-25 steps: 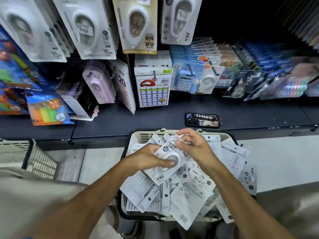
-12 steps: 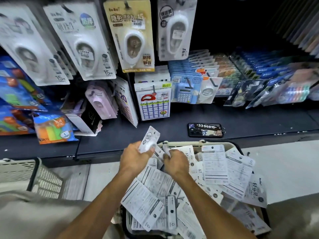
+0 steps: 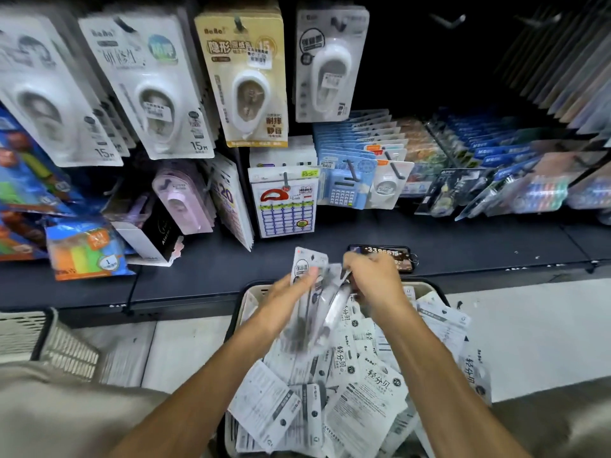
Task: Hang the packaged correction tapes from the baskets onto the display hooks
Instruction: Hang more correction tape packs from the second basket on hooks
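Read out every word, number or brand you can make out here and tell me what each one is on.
"BoBo", "隐形", "15": yellow-carded correction tape
"15m": white hanging pack
"15m": leftmost white pack
"20": side-on pack
"1": orange-green pack
"3396815": tag on shelf
"轻分贝", "BoBo": packs in basket
Pack in left hand: blurred. Other fine print: unreadable.

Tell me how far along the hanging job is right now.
Early on. Done: some hooks already carry hanging packs. In hand: the left hand and right hand hold correction tape packs above the basket. Left: the basket's heap.
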Tool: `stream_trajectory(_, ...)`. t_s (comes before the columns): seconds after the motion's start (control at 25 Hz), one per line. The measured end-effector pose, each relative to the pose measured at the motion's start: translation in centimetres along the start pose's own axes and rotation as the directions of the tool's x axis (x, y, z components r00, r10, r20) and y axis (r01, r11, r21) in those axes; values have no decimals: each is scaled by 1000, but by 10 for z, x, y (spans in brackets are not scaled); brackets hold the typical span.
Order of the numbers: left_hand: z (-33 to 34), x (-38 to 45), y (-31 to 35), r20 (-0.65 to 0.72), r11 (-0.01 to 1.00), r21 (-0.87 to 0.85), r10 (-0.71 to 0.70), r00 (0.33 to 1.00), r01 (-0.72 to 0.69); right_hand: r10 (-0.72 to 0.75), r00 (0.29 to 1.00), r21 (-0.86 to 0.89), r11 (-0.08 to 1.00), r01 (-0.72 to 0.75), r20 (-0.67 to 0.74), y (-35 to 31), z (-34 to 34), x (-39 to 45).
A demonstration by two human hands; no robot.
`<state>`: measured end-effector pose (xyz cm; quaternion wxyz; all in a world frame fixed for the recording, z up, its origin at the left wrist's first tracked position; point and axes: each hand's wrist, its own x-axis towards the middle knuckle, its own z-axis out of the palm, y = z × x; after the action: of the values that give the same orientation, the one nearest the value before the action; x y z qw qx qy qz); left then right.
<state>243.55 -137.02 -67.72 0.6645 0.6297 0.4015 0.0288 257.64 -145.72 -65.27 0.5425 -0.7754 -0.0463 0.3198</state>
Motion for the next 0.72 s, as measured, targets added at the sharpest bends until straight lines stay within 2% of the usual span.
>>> stream_trajectory(0.04,5,-3,-7,55,998,54,-43,998,40,140,990,73,987,-142,27,11,2,2)
stream_trajectory(0.12,14,-7,-23,112,974,177,-165,980,144,335,939,98,935,-341,76,43,0,2)
stream_trajectory(0.2,18,-3,-38,103,954,214,-237,966,211,415,903,116,897,-427,115,74,0,0)
stream_trajectory(0.28,23,3,-45,30,948,211,-248,968,236,413,897,144,889,-434,157,98,2,-4)
stream_trajectory(0.4,31,8,-55,-97,928,295,-208,973,227,375,886,315,836,-450,271,118,6,-8)
stream_trajectory(0.48,29,12,-61,-131,943,252,-187,974,215,307,894,300,863,-406,326,122,7,-8)
stream_trajectory(0.6,20,18,-60,-107,975,40,-214,971,219,221,931,219,932,-289,291,127,7,-9)
stream_trajectory(0.72,21,20,-58,11,956,32,-291,957,291,203,952,187,950,-248,231,130,12,-13)
